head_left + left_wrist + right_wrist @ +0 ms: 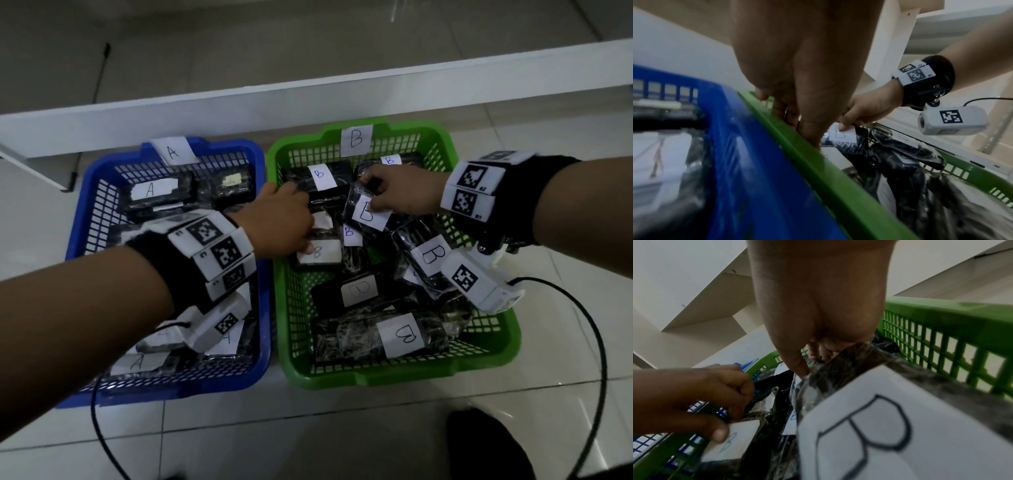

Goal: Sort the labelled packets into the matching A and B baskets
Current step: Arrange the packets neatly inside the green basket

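Note:
A blue basket (77, 219) tagged A holds several black packets with A labels. Beside it on the right, a green basket (376, 377) tagged B is full of black packets with B labels. Both hands are inside the green basket at its far end. My right hand (371, 192) pinches the top edge of a B packet (368, 214) and holds it tilted above the pile; its label fills the right wrist view (900, 426). My left hand (294, 233) reaches over the green rim with curled fingers, its thumb pressed on the label of another B packet (320, 251).
A white board (308, 99) runs across the tiled floor just behind both baskets. Black cables (597, 342) trail from the wrist cameras over the floor in front. A dark shoe (486, 445) is at the lower right.

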### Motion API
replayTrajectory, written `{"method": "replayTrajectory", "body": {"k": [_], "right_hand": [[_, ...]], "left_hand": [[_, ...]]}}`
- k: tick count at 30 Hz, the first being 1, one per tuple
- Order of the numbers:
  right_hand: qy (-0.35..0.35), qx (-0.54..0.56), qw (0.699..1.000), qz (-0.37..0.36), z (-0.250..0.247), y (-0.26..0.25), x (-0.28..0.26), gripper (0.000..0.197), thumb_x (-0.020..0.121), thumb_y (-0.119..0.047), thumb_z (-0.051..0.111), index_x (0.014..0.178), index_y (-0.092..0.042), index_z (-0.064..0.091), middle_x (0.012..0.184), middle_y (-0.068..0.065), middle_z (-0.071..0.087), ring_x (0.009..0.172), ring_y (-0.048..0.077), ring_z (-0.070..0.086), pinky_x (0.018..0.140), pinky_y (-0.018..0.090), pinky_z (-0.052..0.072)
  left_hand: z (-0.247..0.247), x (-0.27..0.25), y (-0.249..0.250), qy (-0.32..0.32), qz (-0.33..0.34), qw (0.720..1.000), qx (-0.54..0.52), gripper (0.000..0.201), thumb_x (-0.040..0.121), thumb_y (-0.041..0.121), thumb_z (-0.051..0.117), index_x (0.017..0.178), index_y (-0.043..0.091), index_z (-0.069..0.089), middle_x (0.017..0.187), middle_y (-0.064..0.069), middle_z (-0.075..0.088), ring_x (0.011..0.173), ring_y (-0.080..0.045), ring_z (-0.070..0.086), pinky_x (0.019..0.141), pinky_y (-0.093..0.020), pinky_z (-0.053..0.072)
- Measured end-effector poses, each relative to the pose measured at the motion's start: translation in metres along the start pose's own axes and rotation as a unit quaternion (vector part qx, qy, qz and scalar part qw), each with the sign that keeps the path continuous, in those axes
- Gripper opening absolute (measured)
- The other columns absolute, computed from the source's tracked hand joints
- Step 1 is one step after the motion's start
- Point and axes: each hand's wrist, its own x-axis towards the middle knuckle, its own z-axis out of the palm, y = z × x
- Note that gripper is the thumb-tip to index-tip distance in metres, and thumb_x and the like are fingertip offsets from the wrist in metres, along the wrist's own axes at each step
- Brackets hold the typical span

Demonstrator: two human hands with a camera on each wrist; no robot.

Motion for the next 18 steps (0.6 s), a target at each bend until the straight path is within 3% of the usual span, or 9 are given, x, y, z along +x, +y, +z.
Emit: {"method": "replayTrajectory", "body": {"k": [6,9,12,15,18], "right_hand": [[-0.001,-0.004,1.000,-0.005,0.001,-0.001,-0.002,0.046,0.089,-0.023,0.057,0.133,-0.018,0.043,0.120,0.007,0.057,0.083,0.017,0.052,0.069,0.024,0.041],[0.000,0.027,1.000,0.006,0.000,-0.001,-0.001,0.043,0.087,-0.021,0.060,0.129,-0.018,0.047,0.104,0.003,0.058,0.067,0.009,0.051,0.055,0.020,0.040],[0.011,0.117,0.993,0.031,-0.001,-0.002,0.001,0.035,0.086,-0.012,0.062,0.120,-0.008,0.054,0.084,0.001,0.056,0.058,0.010,0.049,0.047,0.018,0.041],[0.001,0.220,0.974,0.045,-0.003,-0.006,-0.001,0.033,0.087,-0.006,0.062,0.117,0.006,0.054,0.083,0.015,0.056,0.062,0.020,0.051,0.054,0.027,0.044],[-0.029,0.263,0.963,0.040,0.000,-0.007,-0.002,0.023,0.087,-0.008,0.063,0.108,-0.003,0.056,0.086,0.014,0.059,0.063,0.021,0.054,0.054,0.031,0.049]], "left_hand": [[0.013,0.000,0.007,0.028,-0.004,1.000,0.005,0.031,0.093,0.038,0.046,0.107,0.014,0.062,0.115,-0.003,0.055,0.112,-0.023,0.039,0.092,-0.040,0.026],[0.012,-0.001,0.007,0.086,0.015,0.996,-0.002,0.034,0.090,0.041,0.049,0.114,0.018,0.055,0.115,-0.003,0.053,0.110,-0.023,0.044,0.092,-0.037,0.028],[0.013,-0.001,0.013,0.116,0.048,0.991,-0.049,0.056,0.083,0.048,0.059,0.128,0.021,0.039,0.120,-0.003,0.046,0.110,-0.022,0.047,0.092,-0.034,0.032],[0.019,0.003,0.020,0.112,0.085,0.990,-0.016,0.061,0.084,0.038,0.061,0.136,0.022,0.033,0.126,-0.005,0.043,0.111,-0.023,0.047,0.087,-0.033,0.036],[0.022,0.004,0.021,0.114,0.094,0.989,0.000,0.059,0.085,0.032,0.059,0.137,0.023,0.032,0.127,-0.006,0.042,0.110,-0.023,0.047,0.084,-0.032,0.037]]}}
